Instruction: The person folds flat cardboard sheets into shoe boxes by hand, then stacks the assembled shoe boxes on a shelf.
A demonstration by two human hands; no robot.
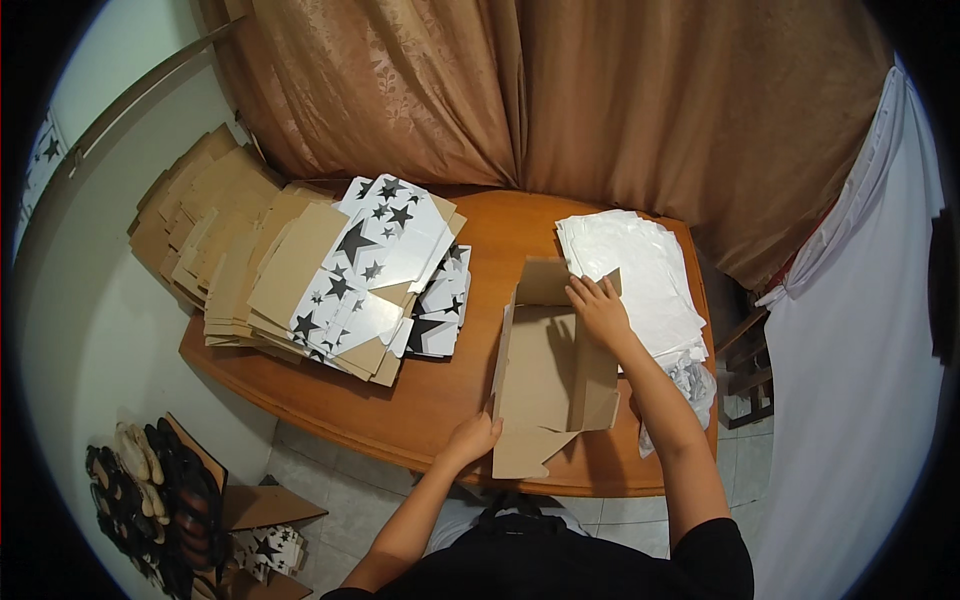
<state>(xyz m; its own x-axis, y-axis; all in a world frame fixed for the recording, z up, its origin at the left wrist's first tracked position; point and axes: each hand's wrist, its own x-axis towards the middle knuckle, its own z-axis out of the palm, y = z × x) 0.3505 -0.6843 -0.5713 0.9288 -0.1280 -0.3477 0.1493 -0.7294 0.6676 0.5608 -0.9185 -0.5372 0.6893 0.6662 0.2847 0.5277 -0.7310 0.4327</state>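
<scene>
A partly folded brown cardboard box point(540, 360) lies open side up on the wooden table in front of me. Its far wall and right wall stand up, while the near flap hangs out flat toward the table's edge. My left hand point(473, 440) grips the box at its near left corner, the fingertips partly hidden by the cardboard. Near the far right corner, my right hand point(602, 312) grasps the top of the right wall, fingers over the edge and thumb out of sight. Beside the right forearm is a stack of white paper sheets point(645, 270).
Flattened cardboard boxes point(280, 260), some white with black stars, are piled on the table's left. A crumpled clear plastic bag point(690, 395) sits at the right edge of the wooden table point(400, 420). Shoes point(150, 490) fill a rack at lower left; brown curtains point(620, 110) hang behind.
</scene>
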